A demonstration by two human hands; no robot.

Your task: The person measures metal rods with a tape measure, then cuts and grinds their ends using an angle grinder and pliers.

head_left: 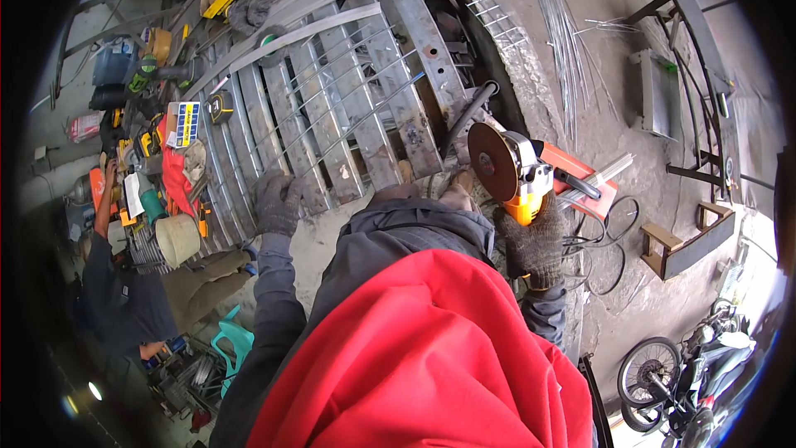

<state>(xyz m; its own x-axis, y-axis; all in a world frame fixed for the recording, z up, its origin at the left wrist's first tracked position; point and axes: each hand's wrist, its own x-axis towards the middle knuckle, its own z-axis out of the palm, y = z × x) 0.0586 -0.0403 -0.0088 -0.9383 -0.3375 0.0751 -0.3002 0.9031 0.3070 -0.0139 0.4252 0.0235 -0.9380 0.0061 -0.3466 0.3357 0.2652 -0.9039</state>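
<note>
My right hand (535, 245), in a dark knit glove, is wrapped round the body of an orange angle grinder (527, 203). Its large brown disc (492, 163) faces left, near the end of the slatted metal bench (356, 153). My left hand (278, 202), also gloved, rests at the bench's near edge with its fingers lying over the slats and nothing visible in it. Thin metal rods (365, 116) lie across the slats. A black and yellow tape measure (220, 106) sits farther up the bench, beside a blue and yellow box (184, 124).
At left a co-worker (133, 282) reaches toward cluttered tools and a whitish bucket (177, 239). An orange-red cut-off machine (580, 170) and looped cable (613, 257) lie right of the grinder. Long rods (564, 58) lie on the floor. A motorcycle (688, 373) stands lower right.
</note>
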